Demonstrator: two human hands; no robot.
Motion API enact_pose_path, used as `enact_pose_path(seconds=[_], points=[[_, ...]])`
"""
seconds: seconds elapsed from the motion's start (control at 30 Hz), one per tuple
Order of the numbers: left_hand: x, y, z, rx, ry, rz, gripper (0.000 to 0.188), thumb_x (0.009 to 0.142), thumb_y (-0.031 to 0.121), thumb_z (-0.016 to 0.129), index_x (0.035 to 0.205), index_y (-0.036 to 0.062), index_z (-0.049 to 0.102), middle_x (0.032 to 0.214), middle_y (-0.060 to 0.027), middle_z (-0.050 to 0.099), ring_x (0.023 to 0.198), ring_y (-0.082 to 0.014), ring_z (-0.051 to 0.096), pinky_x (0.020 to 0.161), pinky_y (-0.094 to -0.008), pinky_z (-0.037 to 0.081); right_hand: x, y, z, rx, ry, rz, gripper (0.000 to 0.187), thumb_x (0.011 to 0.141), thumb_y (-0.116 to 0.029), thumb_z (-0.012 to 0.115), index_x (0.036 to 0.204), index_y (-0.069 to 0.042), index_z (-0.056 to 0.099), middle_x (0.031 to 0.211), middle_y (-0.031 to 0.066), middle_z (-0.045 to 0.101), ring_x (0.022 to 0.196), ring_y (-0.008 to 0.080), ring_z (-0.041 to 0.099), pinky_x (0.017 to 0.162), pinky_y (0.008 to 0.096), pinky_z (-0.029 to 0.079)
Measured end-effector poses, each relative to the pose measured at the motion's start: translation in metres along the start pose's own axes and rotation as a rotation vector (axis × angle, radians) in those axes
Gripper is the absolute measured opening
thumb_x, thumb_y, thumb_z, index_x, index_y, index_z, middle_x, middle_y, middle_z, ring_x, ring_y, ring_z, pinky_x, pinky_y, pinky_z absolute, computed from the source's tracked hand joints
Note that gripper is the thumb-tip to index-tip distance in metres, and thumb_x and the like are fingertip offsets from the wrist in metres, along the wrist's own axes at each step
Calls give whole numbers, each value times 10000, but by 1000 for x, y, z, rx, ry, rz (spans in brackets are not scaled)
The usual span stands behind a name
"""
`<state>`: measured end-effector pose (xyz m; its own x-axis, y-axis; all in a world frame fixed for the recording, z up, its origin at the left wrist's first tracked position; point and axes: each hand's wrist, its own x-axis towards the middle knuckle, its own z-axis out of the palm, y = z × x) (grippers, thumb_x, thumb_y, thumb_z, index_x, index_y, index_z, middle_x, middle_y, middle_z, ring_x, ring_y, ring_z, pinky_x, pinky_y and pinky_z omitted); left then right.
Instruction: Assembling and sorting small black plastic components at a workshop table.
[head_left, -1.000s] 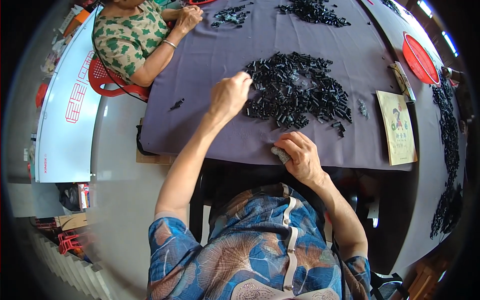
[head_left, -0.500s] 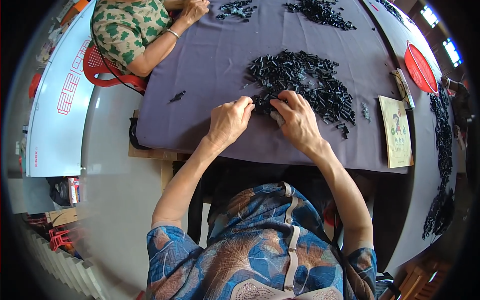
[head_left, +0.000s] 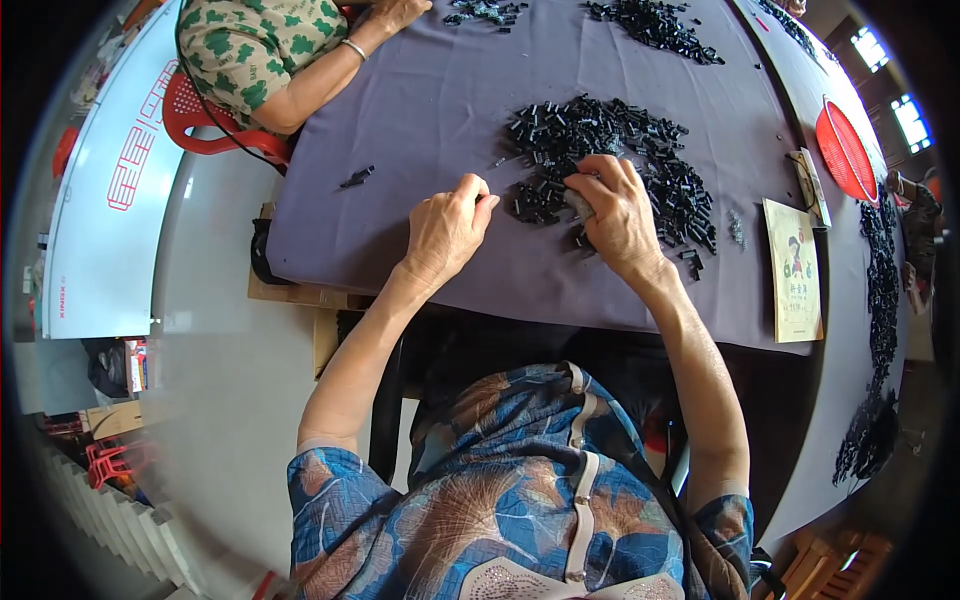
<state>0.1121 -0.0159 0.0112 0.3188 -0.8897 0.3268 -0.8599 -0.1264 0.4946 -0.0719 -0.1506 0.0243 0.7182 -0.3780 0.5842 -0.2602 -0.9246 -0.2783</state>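
My left hand point(head_left: 447, 228) is held over the cloth to the left of the pile, apart from it. Its thumb and forefinger are pinched together, with a dark speck between them too small to name. At the near edge of a pile of small black tube-like plastic pieces point(head_left: 570, 135), my right hand point(head_left: 617, 215) is curled with its fingers closed. A greyish clump point(head_left: 578, 205) shows under its thumb and fingers; what it is made of I cannot make out. A few clear bits lie among the black pieces.
Grey-purple cloth point(head_left: 400, 130) covers the table. Two loose black pieces point(head_left: 356, 177) lie at left. To the right are a yellow booklet point(head_left: 793, 270), a red basket point(head_left: 846, 150) and more black pieces point(head_left: 880, 300). Far left, a co-worker's arm point(head_left: 325, 85) rests near smaller piles.
My left hand has drawn left, away from the pile's edge. My right hand has shifted slightly right and farther over the pile. The co-worker's hand has moved a little, and the whole view has shifted slightly.
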Motion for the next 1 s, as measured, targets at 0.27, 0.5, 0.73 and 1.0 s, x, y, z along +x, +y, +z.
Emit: enact_pose_path(seconds=[0.27, 0.5, 0.73, 1.0], points=[[-1, -4, 3, -87, 109, 72, 49, 878, 62, 583, 894, 16, 584, 700, -154, 627, 651, -357, 627, 569, -405, 486, 32, -6, 22, -88, -256, -57, 104, 769, -101, 561, 750, -84, 662, 868, 61, 586, 871, 235, 549, 779, 357, 441], [-3, 5, -2, -66, 87, 5, 35, 861, 24, 575, 880, 1, 593, 844, -162, 621, 780, -357, 621, 643, -396, 495, 52, -12, 24, -263, -439, -30, 163, 794, -127, 545, 736, -74, 688, 860, 75, 643, 883, 234, 610, 770, 373, 471], [-3, 8, 2, -197, 147, -20, 87, 874, 47, 570, 914, -6, 626, 831, -150, 613, 744, -342, 619, 656, -381, 491, 44, -16, 39, -322, -357, -29, 152, 830, -144, 499, 845, -50, 617, 881, 95, 605, 874, 236, 578, 741, 361, 447], [-13, 29, 8, -321, 188, -37, 95, 858, 94, 622, 855, -1, 626, 798, -138, 612, 714, -312, 616, 629, -355, 479, 32, -19, 27, -193, -233, 26, 90, 818, -112, 490, 868, -43, 519, 857, 116, 561, 850, 261, 555, 755, 370, 436]])
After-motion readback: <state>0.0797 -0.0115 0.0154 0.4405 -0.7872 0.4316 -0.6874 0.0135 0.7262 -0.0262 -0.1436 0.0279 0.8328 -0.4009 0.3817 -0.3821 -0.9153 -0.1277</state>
